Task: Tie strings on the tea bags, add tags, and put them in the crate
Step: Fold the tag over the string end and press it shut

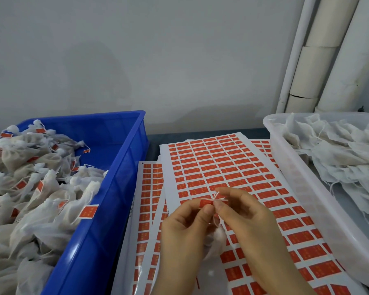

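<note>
Left hand: at 6 o'clock, fingers curled, thumb and forefinger pinching the red tag.
Right hand: at the left hand's 3 o'clock, fingers curled, fingertips pinching the string, whose white ends fan out above them.
Tea bag: white, below and between both hands, mostly hidden; apparently hanging from the string.
Blue crate: 9 o'clock, heaped with tagged bags.
Label sheets: centre, overlapping, beneath the hands, printed with rows of red labels.
White tub: 3 o'clock, holding untagged bags.
Pipes: 1 o'clock, pale, against the wall.
</note>
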Demonstrator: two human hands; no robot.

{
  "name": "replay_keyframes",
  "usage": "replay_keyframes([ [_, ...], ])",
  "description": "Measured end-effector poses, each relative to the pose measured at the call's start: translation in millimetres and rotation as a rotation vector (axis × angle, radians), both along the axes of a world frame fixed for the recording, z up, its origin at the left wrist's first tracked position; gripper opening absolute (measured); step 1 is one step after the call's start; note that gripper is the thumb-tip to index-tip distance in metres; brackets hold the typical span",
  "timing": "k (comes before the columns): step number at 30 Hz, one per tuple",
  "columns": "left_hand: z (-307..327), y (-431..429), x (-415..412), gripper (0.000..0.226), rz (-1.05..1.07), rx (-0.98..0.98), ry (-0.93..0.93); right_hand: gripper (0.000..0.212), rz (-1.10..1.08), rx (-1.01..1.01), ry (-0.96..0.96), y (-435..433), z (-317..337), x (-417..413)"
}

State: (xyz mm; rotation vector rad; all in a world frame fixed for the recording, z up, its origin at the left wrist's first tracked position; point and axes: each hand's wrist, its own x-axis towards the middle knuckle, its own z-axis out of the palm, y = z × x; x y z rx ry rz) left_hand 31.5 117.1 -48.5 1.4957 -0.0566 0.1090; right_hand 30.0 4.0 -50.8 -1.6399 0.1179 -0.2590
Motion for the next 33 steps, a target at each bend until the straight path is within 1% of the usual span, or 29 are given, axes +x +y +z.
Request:
replay_keyframes([
  [2, 0, 1, 0, 0.029, 0.006, 0.018, -0.009, 0.016, 0.044, -0.054, -0.006, -1, 4, -2],
  [6, 0, 1, 2, 0.035, 0.028, 0.052, -0.037, 0.006, 0.099, -0.054, -0.024, -3, 9, -2],
  [9, 0, 1, 1, 0.035, 0.059, 0.105, -0.044, 0.026, 0.076, -0.096, -0.064, -2, 10, -2],
  [10, 0, 1, 1, 0.034, 0.067, 0.118, -0.046, 0.027, 0.058, -0.11, -0.074, -2, 10, -2],
  [14, 0, 1, 0, 0.031, 0.074, 0.119, -0.046, 0.021, 0.009, -0.114, -0.095, -3, 10, -3],
  [16, 1, 0, -1, 0.025, 0.083, 0.104, -0.058, 0.018, -0.011, -0.103, -0.08, -4, 11, -4],
  [17, 1, 0, -1, 0.028, 0.08, 0.09, -0.053, 0.017, -0.021, -0.101, -0.07, -4, 12, -4],
  [19, 0, -1, 0, 0.043, 0.097, 0.048, -0.039, 0.016, -0.037, -0.105, -0.049, -5, 13, -3],
  [20, -1, -1, 0, 0.044, 0.117, 0.047, -0.042, 0.017, -0.046, -0.113, -0.039, -5, 13, -3],
  [25, -8, -6, -2, 0.021, 0.173, 0.191, -0.172, 0.021, -0.074, -0.19, -0.016, -3, 13, -2],
  [27, -10, -6, -2, 0.016, 0.195, 0.236, -0.202, 0.02, -0.077, -0.191, -0.014, -3, 13, -3],
  [29, -11, -8, -1, 0.02, 0.229, 0.245, -0.198, 0.02, -0.08, -0.166, -0.011, -3, 14, -3],
  [31, -11, -9, -2, 0.031, 0.279, 0.188, -0.145, 0.019, -0.087, -0.144, -0.007, -2, 14, -4],
  [32, -11, -10, -2, 0.033, 0.292, 0.169, -0.133, 0.018, -0.092, -0.135, -0.003, -2, 14, -4],
  [33, -10, -11, -3, 0.03, 0.291, 0.187, -0.151, 0.016, -0.097, -0.124, 0.005, -2, 14, -4],
])
